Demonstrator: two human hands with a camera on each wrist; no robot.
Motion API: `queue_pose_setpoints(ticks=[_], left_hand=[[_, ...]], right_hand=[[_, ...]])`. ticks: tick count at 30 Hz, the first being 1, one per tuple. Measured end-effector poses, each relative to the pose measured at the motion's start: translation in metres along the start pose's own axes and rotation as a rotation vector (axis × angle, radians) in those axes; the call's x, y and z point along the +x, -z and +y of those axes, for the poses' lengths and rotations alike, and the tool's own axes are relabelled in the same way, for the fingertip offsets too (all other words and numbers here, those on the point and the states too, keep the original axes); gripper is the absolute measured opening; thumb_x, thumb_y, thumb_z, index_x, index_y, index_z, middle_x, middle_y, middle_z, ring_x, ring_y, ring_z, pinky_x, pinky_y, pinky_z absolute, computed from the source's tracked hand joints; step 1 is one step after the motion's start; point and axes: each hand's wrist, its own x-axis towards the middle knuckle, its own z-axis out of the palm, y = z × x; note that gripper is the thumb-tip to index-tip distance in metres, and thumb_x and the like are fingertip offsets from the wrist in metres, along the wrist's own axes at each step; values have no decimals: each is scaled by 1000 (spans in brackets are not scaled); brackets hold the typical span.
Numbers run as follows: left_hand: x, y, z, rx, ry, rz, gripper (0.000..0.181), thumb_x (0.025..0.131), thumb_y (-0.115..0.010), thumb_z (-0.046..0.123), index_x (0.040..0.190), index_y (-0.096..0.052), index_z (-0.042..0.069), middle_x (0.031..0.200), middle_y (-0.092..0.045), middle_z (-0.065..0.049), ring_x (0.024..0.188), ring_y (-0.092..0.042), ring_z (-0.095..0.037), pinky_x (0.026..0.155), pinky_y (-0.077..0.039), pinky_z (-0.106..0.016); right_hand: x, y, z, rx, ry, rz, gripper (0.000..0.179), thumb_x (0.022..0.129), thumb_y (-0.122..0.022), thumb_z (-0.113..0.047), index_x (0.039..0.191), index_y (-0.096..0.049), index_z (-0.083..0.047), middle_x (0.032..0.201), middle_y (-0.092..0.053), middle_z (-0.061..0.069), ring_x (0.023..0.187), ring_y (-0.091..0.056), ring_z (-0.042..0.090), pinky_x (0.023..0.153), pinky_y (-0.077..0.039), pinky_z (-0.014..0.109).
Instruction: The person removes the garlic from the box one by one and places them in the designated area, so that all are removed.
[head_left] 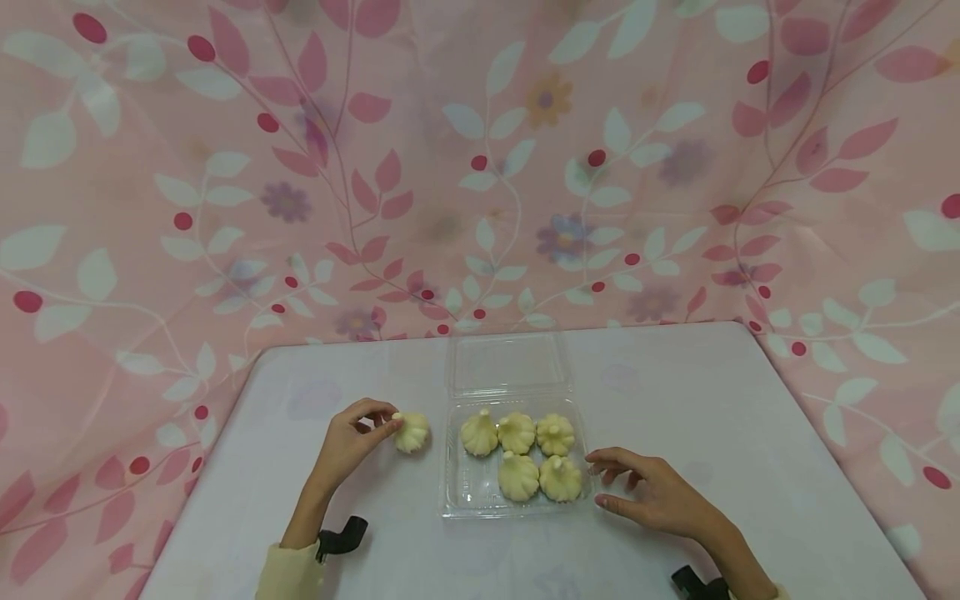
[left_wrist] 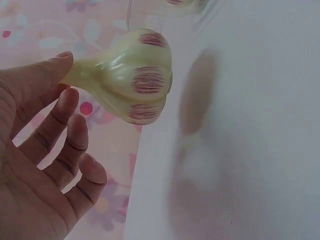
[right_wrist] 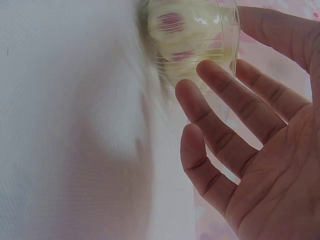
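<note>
My left hand (head_left: 358, 433) pinches a pale garlic bulb (head_left: 412, 432) by its stem, between thumb and forefinger. In the left wrist view the bulb (left_wrist: 142, 77) shows purple streaks and is apart from its shadow, above the table. Just right of it lies a clear plastic clamshell box (head_left: 471, 493), its lid folded back. Several similar garlic bulbs (head_left: 519, 477) sit in the box, and its front left corner holds none. At the box's right edge is my right hand (head_left: 648, 492), fingers loosely spread. The right wrist view has its fingertips (right_wrist: 190, 95) beside the clear wall; contact is hard to tell.
The box's transparent lid (head_left: 510, 365) lies back toward the table's far edge. A white cloth covers the table (head_left: 675, 392). Behind and at both sides hangs a pink floral curtain (head_left: 420, 167). Black wrist mounts (head_left: 342, 536) are on both forearms.
</note>
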Motion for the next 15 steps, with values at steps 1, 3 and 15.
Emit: queue_pose_setpoints(ticks=[1,3,15], left_hand=[[0,0,-1,2,0,0,15,84,-81,15,97,-73,17,88,-64,4,83,-57,-16,66,-44,-27],[1,-1,-2,4,0,-2,15,84,-81,16,96,-73,18,87,-64,4,82,-57,-15,65,-44,-27],[6,-8,-3,52,-58,7,16,81,-82,12,94,-73,14,83,-63,4,77,-58,-18,61,-43,-26]], right_hand=[[0,0,0,-1,1,1,50,87,-78,-24,132,-59,-16,111,-68,-4,89,-64,16,67,-50,33],[0,0,0,-3,2,2,50,87,-78,-23,132,-59,-16,111,-68,-4,89,-64,15,67,-50,33],[0,1,-1,6,23,3,50,87,-78,-21,132,-58,-14,111,-68,-2,89,-64,14,66,-50,33]])
